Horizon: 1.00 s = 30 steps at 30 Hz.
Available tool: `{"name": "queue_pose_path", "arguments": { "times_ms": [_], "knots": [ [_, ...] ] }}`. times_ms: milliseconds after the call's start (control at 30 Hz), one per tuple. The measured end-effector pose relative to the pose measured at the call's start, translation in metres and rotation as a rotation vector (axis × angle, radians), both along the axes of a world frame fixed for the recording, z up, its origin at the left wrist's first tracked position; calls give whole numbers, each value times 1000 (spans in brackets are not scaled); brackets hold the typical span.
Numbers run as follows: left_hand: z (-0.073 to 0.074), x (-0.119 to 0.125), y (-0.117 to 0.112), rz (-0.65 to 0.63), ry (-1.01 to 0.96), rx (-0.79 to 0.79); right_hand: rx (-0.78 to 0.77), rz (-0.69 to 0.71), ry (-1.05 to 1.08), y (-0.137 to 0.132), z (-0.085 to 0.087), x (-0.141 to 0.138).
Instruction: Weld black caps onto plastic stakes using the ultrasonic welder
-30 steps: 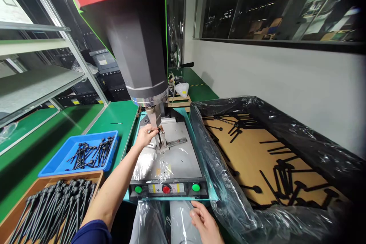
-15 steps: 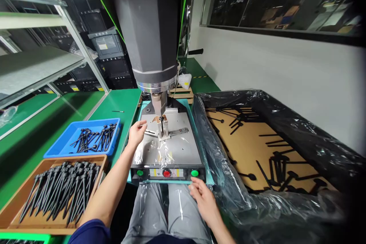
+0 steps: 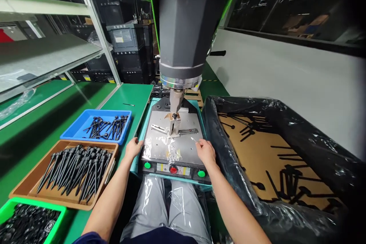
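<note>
My left hand (image 3: 133,149) is at the left edge of the machine's metal plate (image 3: 160,148), fingers loosely bent, nothing visible in them. Over the plate's right side is my right hand (image 3: 206,151), its fingers loosely curled and no held object showing. Between the hands, a small upright fixture (image 3: 175,126) holds a black part (image 3: 174,116) with a round head. The machine's tapered metal horn (image 3: 175,100) comes down right at that head; whether they touch I cannot tell. Green buttons (image 3: 201,174) and a red button (image 3: 173,169) line the front panel.
To the left are a blue tray (image 3: 74,134) and a brown tray (image 3: 21,190) of black rod-like parts, plus a green bin (image 3: 61,213) of small black pieces. A plastic-lined box (image 3: 240,183) with similar rods stands right. The grey machine head (image 3: 183,26) hangs above.
My left hand has drawn back from beside the fixture to the plate's left edge. My right hand has moved up from near the green button onto the plate's right side. The camera view has shifted.
</note>
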<state>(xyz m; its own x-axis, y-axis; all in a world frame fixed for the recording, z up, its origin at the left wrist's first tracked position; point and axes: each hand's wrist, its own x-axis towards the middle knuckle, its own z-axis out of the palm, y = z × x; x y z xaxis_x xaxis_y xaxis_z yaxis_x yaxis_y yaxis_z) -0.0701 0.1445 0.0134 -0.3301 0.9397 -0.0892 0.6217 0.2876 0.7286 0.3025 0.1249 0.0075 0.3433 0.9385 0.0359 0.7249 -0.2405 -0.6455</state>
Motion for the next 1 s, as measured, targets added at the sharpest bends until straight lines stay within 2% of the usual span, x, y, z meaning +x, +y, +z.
{"name": "queue_pose_path", "arguments": {
  "times_ms": [100, 267, 433, 567, 633, 733, 867, 1000],
  "knots": [
    [-3, 5, 6, -19, -69, -36, -60, -18, -55, 16, 0, -5],
    [-13, 9, 2, -32, -222, -30, -68, 6, -30, 20, -4, -8],
    [-19, 5, -4, -19, -391, 35, 4, 77, 170, 17, -7, -14],
    [-15, 6, -4, 20, -538, 98, 105, 124, 396, 10, -3, -22],
    [-7, 8, -4, 28, -622, 124, 151, 136, 501, 7, 4, -22],
    [15, 9, -3, -10, -752, 135, 189, 150, 627, 8, 22, -17],
    [52, 11, 9, -80, -856, 149, 209, 153, 813, 22, 60, -5],
    [84, 16, 33, -94, -857, 225, 186, 136, 962, 48, 95, -2]
  ]
}}
